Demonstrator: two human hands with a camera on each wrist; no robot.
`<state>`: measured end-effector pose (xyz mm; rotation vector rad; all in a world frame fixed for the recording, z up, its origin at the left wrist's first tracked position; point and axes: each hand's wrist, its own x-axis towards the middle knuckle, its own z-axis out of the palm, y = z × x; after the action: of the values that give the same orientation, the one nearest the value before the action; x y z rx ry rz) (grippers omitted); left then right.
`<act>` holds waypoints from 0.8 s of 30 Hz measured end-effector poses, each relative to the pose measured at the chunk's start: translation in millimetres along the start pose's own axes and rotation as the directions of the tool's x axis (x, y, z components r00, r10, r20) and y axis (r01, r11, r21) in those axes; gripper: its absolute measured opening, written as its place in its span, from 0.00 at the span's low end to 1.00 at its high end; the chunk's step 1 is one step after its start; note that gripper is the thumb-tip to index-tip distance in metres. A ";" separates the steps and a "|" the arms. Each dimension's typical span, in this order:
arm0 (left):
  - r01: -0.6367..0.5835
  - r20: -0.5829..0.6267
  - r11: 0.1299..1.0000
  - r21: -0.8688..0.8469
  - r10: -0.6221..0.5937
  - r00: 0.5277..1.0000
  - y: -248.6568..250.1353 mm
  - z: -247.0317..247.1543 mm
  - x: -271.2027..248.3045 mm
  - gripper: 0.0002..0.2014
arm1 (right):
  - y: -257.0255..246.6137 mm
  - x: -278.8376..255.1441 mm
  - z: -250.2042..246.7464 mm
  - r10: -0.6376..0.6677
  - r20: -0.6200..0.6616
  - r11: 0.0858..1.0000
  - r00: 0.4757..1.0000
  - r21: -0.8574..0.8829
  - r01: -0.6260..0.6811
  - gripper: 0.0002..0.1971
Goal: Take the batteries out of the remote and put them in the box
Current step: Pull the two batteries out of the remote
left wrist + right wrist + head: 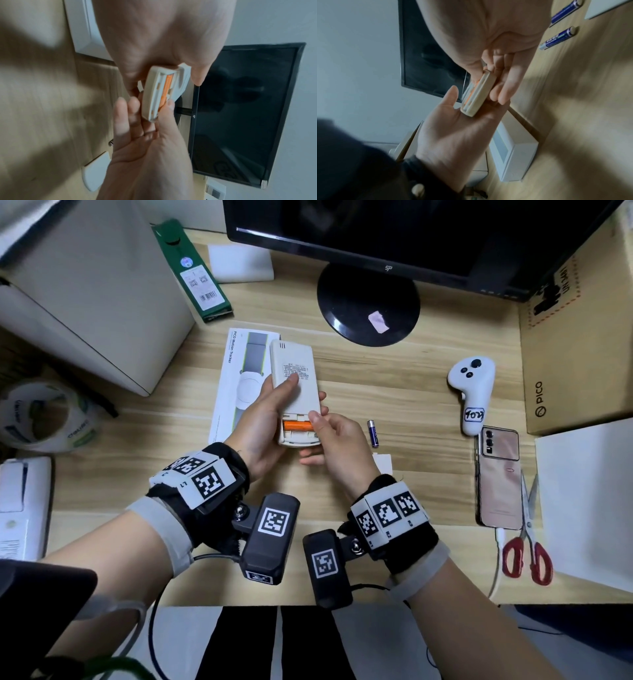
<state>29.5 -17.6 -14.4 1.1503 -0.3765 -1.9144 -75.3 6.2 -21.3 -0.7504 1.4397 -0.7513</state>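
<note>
Remote (302,402), gripped by left hand (262,424), holds one orange battery (297,425) in open compartment.

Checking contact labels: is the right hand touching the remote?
Touching. The left wrist view shows the right hand with its thumb on the remote, at the end of the orange battery, and its fingers against the remote's other side.

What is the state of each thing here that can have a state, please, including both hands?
remote, back up, opened at the battery end
orange battery, seated in the remote
blue batteries, two, out, lying on the desk
monitor, screen dark
scissors, blades closed
left hand, grips the remote
right hand, thumb on the orange battery's end, fingers under the remote
</note>
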 end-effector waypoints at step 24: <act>-0.233 -0.148 0.972 -0.035 0.225 0.963 31.2 -28.7 26.0 0.21 | 3.8 84.6 -1.1 -0.066 -0.143 0.928 0.988 -0.372 0.008 0.04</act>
<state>63.6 -52.0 -25.3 1.1491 -0.3626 -1.6221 -76.6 -61.1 -72.8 -1.0297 1.7388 -0.5794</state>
